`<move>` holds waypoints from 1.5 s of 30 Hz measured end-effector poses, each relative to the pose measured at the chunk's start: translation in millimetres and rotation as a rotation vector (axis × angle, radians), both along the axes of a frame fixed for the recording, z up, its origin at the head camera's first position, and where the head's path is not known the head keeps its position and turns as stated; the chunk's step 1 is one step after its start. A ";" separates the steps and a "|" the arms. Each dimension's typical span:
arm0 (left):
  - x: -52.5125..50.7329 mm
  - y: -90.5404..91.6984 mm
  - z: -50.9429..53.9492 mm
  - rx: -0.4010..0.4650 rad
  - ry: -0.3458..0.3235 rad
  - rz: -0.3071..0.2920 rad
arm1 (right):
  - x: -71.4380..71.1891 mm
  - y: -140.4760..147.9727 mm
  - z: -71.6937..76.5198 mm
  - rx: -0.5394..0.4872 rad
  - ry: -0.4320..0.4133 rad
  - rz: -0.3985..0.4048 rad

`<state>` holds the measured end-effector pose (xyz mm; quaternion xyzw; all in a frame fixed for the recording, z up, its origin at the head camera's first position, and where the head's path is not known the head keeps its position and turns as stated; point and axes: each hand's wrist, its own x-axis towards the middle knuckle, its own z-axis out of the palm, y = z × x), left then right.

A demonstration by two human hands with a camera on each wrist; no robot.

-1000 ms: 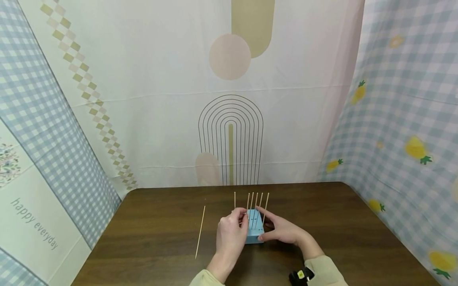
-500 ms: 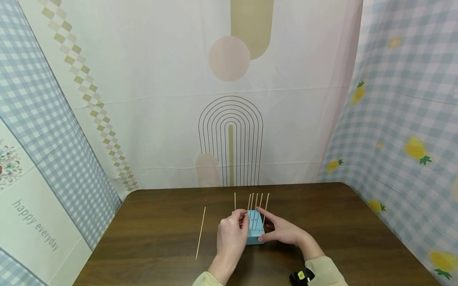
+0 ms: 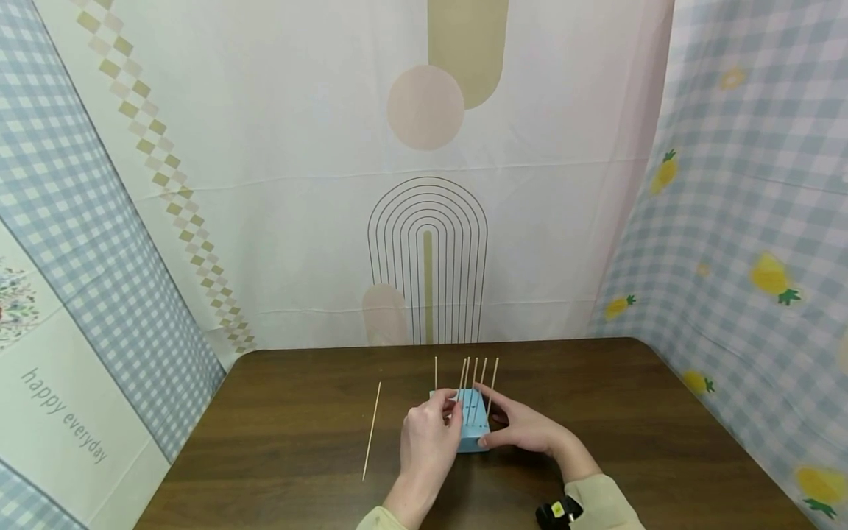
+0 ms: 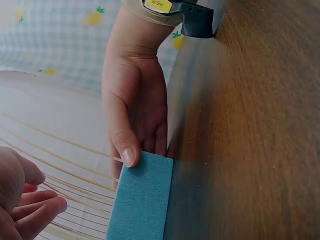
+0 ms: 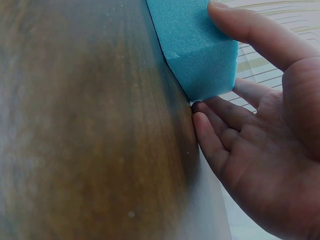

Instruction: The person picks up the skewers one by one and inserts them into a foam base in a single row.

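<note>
A light blue foam block (image 3: 472, 444) sits on the table with several thin wooden skewers (image 3: 495, 379) standing up from it. My left hand (image 3: 424, 438) is at the block's left side, pinching one skewer (image 3: 462, 375) between thumb and fingers. The skewer's lower end is hard to make out. My right hand (image 3: 530, 428) holds the block from the right. In the right wrist view, its thumb lies on one face of the blue block (image 5: 200, 60) and the fingers reach along another side. The left wrist view shows the skewers (image 4: 75, 162) running into the block.
A loose skewer (image 3: 371, 434) lies on the brown wooden table (image 3: 285, 442), left of my left hand. At my right cuff is a black wrist device (image 3: 558, 512). A patterned cloth (image 3: 318, 221) hangs behind the table, with checked cloth (image 3: 748, 221) at the right.
The top of the skewer in my left hand has shifted slightly to the right, closer to its neighbour. My right hand and the block look unmoved.
</note>
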<state>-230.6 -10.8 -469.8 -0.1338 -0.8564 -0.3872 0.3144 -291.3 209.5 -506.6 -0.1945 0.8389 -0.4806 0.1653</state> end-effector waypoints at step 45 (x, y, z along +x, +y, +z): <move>-53.4 -149.6 -26.9 -0.085 -0.521 0.027 | -2.4 3.2 -1.7 -0.004 -0.006 0.018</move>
